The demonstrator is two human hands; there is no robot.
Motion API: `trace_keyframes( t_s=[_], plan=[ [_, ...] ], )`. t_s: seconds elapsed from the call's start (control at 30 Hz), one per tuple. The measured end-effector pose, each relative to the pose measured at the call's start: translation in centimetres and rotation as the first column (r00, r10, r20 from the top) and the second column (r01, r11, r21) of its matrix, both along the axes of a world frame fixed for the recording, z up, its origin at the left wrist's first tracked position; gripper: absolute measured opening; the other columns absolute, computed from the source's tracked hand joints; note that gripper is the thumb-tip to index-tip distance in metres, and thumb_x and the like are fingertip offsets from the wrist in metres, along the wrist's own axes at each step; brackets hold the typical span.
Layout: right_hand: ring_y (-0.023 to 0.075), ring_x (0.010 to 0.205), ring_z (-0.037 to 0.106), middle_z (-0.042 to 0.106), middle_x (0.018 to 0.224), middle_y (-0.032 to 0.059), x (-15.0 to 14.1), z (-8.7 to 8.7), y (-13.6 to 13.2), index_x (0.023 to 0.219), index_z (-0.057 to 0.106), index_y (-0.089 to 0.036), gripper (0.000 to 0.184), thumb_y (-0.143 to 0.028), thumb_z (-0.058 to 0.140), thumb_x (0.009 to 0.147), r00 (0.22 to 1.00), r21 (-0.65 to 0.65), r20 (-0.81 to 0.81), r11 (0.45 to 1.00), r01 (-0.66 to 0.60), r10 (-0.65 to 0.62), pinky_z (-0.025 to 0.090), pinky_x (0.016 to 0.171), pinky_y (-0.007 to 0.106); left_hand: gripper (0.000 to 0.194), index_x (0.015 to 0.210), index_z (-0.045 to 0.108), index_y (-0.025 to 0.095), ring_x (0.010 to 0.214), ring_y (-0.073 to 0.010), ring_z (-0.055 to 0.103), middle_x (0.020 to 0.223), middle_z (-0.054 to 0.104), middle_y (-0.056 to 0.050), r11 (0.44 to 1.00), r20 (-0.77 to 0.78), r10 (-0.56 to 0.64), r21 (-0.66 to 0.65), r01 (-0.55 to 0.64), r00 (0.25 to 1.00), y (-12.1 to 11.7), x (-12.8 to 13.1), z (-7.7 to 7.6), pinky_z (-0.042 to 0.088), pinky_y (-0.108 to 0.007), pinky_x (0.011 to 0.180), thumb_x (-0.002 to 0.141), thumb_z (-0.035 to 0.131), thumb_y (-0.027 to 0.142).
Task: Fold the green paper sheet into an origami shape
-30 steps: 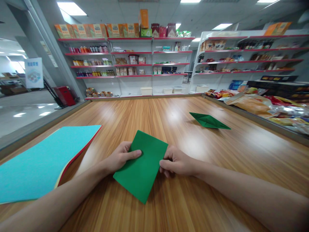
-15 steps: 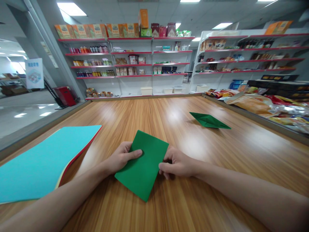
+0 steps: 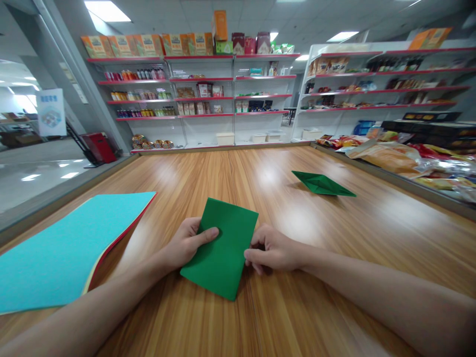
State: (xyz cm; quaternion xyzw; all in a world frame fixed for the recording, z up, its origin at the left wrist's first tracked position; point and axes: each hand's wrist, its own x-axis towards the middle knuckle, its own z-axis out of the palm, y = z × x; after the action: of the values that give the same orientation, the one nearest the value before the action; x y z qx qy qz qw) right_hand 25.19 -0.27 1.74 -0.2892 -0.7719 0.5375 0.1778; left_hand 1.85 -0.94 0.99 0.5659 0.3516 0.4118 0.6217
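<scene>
Green paper point(image 3: 223, 253): one piece, smooth-faced, held at a slant in front of the person, between the two hands; whether its lower edge touches the table point(image 3: 290, 317) cannot be told.

Left hand point(image 3: 188, 243): closed on the paper's left edge, thumb laid across the face, fingers hidden beneath — a broad hold, presumably to steady the piece and stop it bending.

Right hand point(image 3: 273, 249): narrow, thumb tip at the right edge, fingers curled behind; seems to pinch there, probably to govern that side while most of the face stays uncovered.

Folded green paper point(image 3: 323, 184): resting on the table beyond the right hand and well apart, pointed at both ends, raised creases in the middle; likely set there so no arm crushes it.

Coloured sheets point(image 3: 82, 243): flat pile at the left, light blue uppermost, cream and red edges showing below, partly covered by the left forearm; placed, it appears, within easy reach
</scene>
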Motion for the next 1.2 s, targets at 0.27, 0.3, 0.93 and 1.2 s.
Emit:
trace_keyframes(
  t_s=[0.27,0.3,0.93,1.2],
  plan=[
    [0.0066,0.037,0.047,0.058,0.048,0.0,0.0,-0.2,0.3,0.064,0.061,-0.011,0.021,-0.026,0.054,0.077,0.999,-0.04,-0.031,0.999,0.009,-0.01,0.035,0.036,0.016,0.027,0.077,0.065,0.011,0.06,-0.016,0.062,0.069,0.067,-0.004,0.99,0.029,0.119,0.074,-0.121,0.992,-0.2,0.2,-0.1,0.051,-0.025,0.054,0.076,0.073,0.037],
    [0.0065,0.037,0.047,0.058,0.048,-0.0001,0.0,-0.3,0.3,0.063,0.06,-0.011,0.02,-0.025,0.054,0.076,0.999,-0.027,-0.03,1.0,0.014,-0.015,0.035,0.036,0.015,0.027,0.076,0.065,0.012,0.059,-0.0157,0.061,0.069,0.067,-0.004,0.987,0.03,0.134,0.083,-0.136,0.991,-0.2,0.3,-0.1,0.05,-0.024,0.053,0.076,0.073,0.037],
    [0.0057,0.036,0.044,0.055,0.046,-0.0005,0.4,-0.6,0.8,0.058,0.056,-0.012,0.024,-0.024,0.051,0.078,0.998,0.044,-0.053,0.999,0.015,-0.013,0.031,0.033,0.015,0.025,0.079,0.067,0.014,0.059,-0.0181,0.063,0.069,0.068,-0.004,0.953,0.05,0.284,0.093,-0.288,0.957,-0.5,1.2,-0.3,0.052,-0.026,0.053,0.075,0.073,0.038],
    [0.0054,0.034,0.044,0.054,0.044,-0.0017,0.2,-0.8,0.6,0.052,0.054,-0.013,0.025,-0.019,0.051,0.076,0.999,0.051,-0.049,0.998,0.021,-0.019,0.03,0.033,0.014,0.028,0.084,0.068,0.014,0.057,-0.0189,0.063,0.07,0.07,-0.004,0.93,0.075,0.346,0.102,-0.352,0.935,-0.4,1.3,-0.3,0.052,-0.027,0.052,0.074,0.073,0.04]
  ],
)
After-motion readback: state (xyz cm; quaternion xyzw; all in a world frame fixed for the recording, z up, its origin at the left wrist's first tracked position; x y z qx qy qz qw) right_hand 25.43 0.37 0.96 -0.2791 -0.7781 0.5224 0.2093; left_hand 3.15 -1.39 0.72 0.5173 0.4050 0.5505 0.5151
